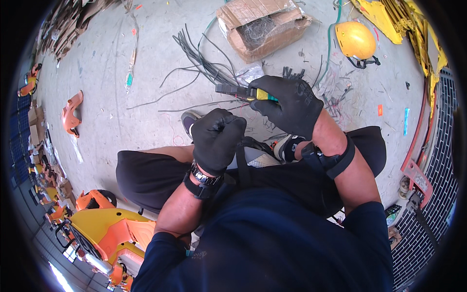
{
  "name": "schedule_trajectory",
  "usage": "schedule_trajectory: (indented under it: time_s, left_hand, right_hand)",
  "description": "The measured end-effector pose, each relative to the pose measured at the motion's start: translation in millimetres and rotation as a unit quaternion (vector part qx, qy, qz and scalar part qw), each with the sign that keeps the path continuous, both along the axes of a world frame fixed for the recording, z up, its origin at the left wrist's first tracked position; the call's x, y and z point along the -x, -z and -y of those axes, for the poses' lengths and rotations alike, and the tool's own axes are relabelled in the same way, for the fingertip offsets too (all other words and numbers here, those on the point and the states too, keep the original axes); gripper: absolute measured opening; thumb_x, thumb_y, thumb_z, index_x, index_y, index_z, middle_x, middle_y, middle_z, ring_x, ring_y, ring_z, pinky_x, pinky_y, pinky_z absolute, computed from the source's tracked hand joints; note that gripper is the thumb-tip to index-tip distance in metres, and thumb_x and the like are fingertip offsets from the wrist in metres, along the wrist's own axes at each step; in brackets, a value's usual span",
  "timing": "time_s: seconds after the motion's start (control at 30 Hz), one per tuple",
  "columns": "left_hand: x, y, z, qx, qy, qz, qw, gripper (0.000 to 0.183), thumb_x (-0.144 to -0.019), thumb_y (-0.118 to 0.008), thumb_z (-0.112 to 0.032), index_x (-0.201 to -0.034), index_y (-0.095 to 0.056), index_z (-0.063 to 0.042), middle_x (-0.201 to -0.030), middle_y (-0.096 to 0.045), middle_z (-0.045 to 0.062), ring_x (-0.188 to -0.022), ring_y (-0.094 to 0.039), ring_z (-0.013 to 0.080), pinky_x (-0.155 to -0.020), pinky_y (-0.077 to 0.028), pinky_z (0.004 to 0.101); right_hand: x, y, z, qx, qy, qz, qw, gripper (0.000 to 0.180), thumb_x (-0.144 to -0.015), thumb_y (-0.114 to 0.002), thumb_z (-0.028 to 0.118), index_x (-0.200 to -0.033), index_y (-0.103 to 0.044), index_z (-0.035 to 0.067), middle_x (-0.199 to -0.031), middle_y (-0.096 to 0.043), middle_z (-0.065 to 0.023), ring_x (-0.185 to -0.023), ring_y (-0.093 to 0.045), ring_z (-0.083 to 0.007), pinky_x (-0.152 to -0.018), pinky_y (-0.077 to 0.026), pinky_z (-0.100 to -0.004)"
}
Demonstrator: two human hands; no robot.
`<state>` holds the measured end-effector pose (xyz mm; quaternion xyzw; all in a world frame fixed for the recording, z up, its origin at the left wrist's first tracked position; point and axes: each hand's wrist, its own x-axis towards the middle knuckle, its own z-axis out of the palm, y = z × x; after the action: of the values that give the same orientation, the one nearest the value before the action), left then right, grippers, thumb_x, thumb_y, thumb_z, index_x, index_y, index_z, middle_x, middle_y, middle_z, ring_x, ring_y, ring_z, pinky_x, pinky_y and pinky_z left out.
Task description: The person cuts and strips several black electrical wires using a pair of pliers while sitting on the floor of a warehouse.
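Note:
Both hands wear black work gloves. My right hand (288, 104) grips a hand tool (233, 89) with a dark ridged body and a yellow-and-green part; it points left, and its exact kind is unclear. My left hand (219, 140) is closed in a fist, below and to the left of the tool; whether something thin is inside the fist cannot be seen. Beyond the hands, a bundle of dark cables (204, 67) lies fanned out on the concrete floor. Short cut cable pieces (293, 73) lie just past my right hand, beside a crumpled clear plastic bag (251, 73).
An open cardboard box (271, 47) holds tangled thin wire. A yellow helmet (355, 40) and a green hose (329, 43) lie at the upper right. An orange plastic part (72, 113) is on the left floor. Yellow-and-orange vehicle bodywork (109, 228) stands at the lower left.

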<state>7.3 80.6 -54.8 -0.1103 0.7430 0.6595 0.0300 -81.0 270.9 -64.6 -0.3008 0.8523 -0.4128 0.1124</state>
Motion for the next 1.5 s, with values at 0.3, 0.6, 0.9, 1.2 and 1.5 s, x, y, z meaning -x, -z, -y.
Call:
schedule_trajectory:
  time_s: [0.3,0.6,0.9,1.2,1.5]
  left_hand:
    - [-2.8,-0.8,-2.7,0.006,0.021,-0.017,1.000,0.008,-0.080,-0.067,-0.003,-0.073,-0.064,0.000,-0.067,-0.062,0.003,-0.059,-0.054,0.0086,-0.055,-0.042,0.0261]
    - [-5.4,-1.4,-2.8,0.054,0.049,-0.051,0.996,0.013,-0.081,-0.067,-0.008,-0.072,-0.063,-0.001,-0.060,-0.064,0.006,-0.053,-0.059,0.0123,-0.051,-0.045,0.0278]
    - [-11.5,-9.1,-4.9,0.030,0.057,-0.008,0.998,0.011,-0.080,-0.068,-0.007,-0.072,-0.063,-0.002,-0.061,-0.063,0.006,-0.053,-0.060,0.0142,-0.051,-0.045,0.0290]
    - [-3.8,0.6,11.5,-0.038,-0.038,0.009,0.999,0.013,-0.085,-0.065,-0.006,-0.074,-0.064,0.001,-0.064,-0.063,0.004,-0.058,-0.058,0.0091,-0.053,-0.044,0.0255]
    - [-1.4,10.0,15.6,-0.024,-0.063,0.015,0.998,0.013,-0.087,-0.062,-0.007,-0.078,-0.064,0.000,-0.060,-0.055,-0.001,-0.051,-0.045,0.0058,-0.047,-0.034,0.0231]
  right_hand:
    - [2.3,1.6,-1.5,0.006,0.008,-0.012,1.000,0.032,-0.085,-0.069,0.026,-0.109,-0.063,0.007,-0.092,-0.068,-0.0159,-0.084,-0.066,-0.0367,-0.072,-0.052,-0.0439]
    - [3.6,0.6,-3.3,-0.012,0.013,-0.016,1.000,0.031,-0.085,-0.068,0.027,-0.109,-0.063,0.008,-0.091,-0.068,-0.0147,-0.083,-0.066,-0.0369,-0.071,-0.052,-0.0448]
    - [11.4,6.6,-11.1,-0.026,0.014,-0.073,0.997,0.028,-0.087,-0.068,0.027,-0.107,-0.062,0.008,-0.087,-0.068,-0.0147,-0.081,-0.066,-0.0359,-0.069,-0.051,-0.0446]
    - [28.7,-19.3,-33.0,-0.037,0.115,0.069,0.990,0.024,-0.091,-0.068,0.023,-0.107,-0.064,0.006,-0.076,-0.064,-0.0098,-0.070,-0.060,-0.0145,-0.067,-0.049,-0.0316]
    - [-5.6,11.2,-7.8,-0.040,-0.033,0.086,0.995,0.033,-0.089,-0.065,0.030,-0.109,-0.061,0.005,-0.094,-0.067,-0.0210,-0.087,-0.064,-0.0410,-0.075,-0.050,-0.0470]
